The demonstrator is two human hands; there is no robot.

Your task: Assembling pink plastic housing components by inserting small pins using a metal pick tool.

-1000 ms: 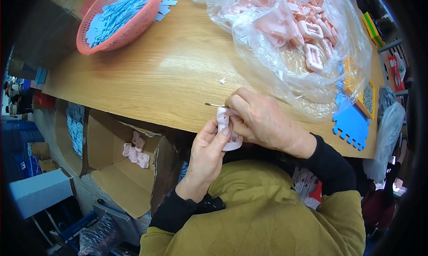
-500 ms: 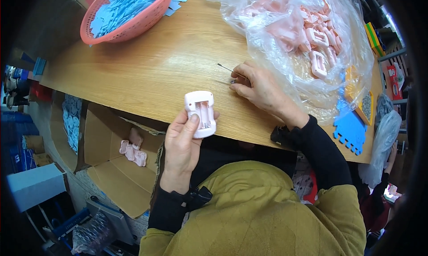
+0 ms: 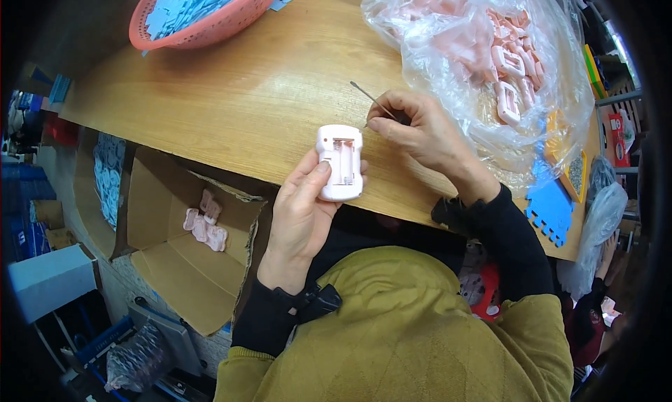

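- The small white and pink plastic case (image 3: 340, 162) is in the left hand (image 3: 304, 216), above the near edge of the wooden table (image 3: 231, 101). Its open side with the battery slots faces up.
- The left hand's fingers are closed around the case from below, and the thumb (image 3: 318, 174) presses on its front face.
- The right hand (image 3: 420, 132) is just beside the case, on the table. Its fingers are pinched together on a thin metal pin (image 3: 367, 99), which points up and to the left.
- Behind the right hand lies a clear plastic bag (image 3: 448, 45) full of pink plastic parts.
- At the far left of the table stands a red basket (image 3: 203, 31) with light blue pieces inside.
- Below the table edge, on the left, an open cardboard box (image 3: 175, 269) holds a few pink cases (image 3: 205, 223).
- On the right side, blue foam pieces (image 3: 549, 202) lie on the table.
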